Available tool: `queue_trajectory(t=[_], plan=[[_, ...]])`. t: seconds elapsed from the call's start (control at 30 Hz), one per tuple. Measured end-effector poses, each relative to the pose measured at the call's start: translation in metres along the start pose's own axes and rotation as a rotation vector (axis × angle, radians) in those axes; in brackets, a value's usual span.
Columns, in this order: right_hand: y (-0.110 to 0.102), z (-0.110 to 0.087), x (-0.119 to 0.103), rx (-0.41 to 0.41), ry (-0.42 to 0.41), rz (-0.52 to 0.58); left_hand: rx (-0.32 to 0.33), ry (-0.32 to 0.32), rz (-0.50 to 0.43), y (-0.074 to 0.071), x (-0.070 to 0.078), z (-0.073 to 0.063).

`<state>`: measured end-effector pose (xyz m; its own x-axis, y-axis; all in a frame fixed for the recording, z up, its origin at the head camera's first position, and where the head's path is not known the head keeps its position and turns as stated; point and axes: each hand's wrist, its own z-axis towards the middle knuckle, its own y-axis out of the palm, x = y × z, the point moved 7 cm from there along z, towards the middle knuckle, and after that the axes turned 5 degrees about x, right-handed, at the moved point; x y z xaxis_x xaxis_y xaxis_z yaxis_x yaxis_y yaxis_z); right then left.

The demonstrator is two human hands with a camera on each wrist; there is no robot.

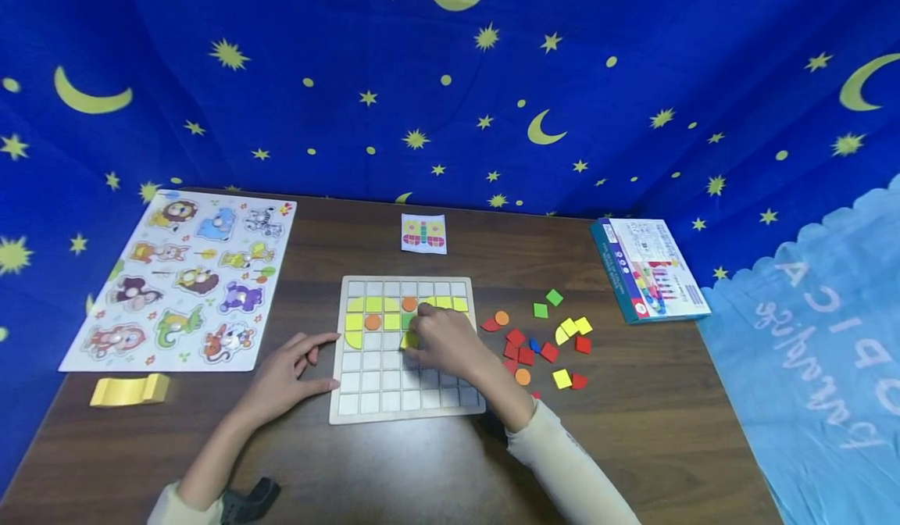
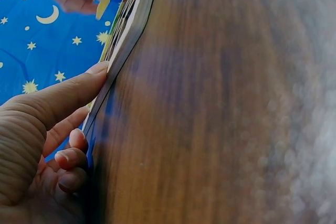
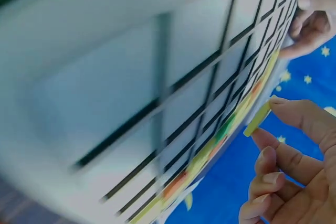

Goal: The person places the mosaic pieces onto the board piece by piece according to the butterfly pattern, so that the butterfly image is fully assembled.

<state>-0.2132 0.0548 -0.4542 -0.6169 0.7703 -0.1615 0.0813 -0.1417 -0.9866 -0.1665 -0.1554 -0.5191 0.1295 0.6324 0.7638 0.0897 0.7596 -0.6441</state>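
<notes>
A white grid board (image 1: pixel 380 404) lies on the table, with yellow, orange and green tiles in its upper rows. My right hand (image 1: pixel 446 341) is over the middle of the board. Between thumb and index finger it pinches a yellow tile (image 3: pixel 258 118), held just off the board in the right wrist view. The tile's full outline is hidden. My left hand (image 1: pixel 284 376) rests at the board's left edge. In the left wrist view its thumb (image 2: pixel 79 90) touches that edge, and the other fingers are bent loosely beside it.
Loose red, yellow, green and orange tiles (image 1: pixel 526 355) lie right of the board. A butterfly pattern card (image 1: pixel 423 233) sits behind it. An animal puzzle board (image 1: pixel 169 275) and a yellow wooden piece (image 1: pixel 130 391) are at left. A boxed game (image 1: pixel 654 269) is at back right.
</notes>
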Motion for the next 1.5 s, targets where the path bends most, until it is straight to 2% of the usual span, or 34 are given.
queue_trajectory(t=[0.3, 0.5, 0.63, 0.83, 1.0, 1.17, 1.37, 1.5], plan=[[0.012, 0.026, -0.029, -0.045, -0.074, -0.077, -0.013, 0.021, -0.029, 0.004, 0.0, 0.002], [0.02, 0.034, -0.037, -0.003, -0.12, -0.111, 0.0, 0.04, -0.035, 0.007, 0.001, 0.004], [0.02, 0.037, -0.037, 0.023, -0.11, -0.105, -0.004, 0.029, -0.031, 0.007, 0.002, 0.005], [0.021, 0.037, -0.034, 0.009, -0.067, -0.1, -0.006, 0.023, -0.034, 0.006, 0.003, 0.005], [0.017, 0.029, -0.031, 0.013, -0.033, -0.087, -0.018, 0.012, -0.034, 0.008, 0.002, 0.005], [0.002, 0.014, -0.019, 0.058, 0.01, -0.009, -0.022, -0.003, -0.027, 0.007, 0.002, 0.005], [-0.012, -0.011, 0.014, 0.12, 0.062, 0.007, -0.019, -0.034, 0.004, 0.003, 0.0, 0.002], [-0.019, -0.033, 0.045, 0.147, 0.148, 0.004, -0.019, -0.046, 0.006, 0.0, -0.002, 0.001]])
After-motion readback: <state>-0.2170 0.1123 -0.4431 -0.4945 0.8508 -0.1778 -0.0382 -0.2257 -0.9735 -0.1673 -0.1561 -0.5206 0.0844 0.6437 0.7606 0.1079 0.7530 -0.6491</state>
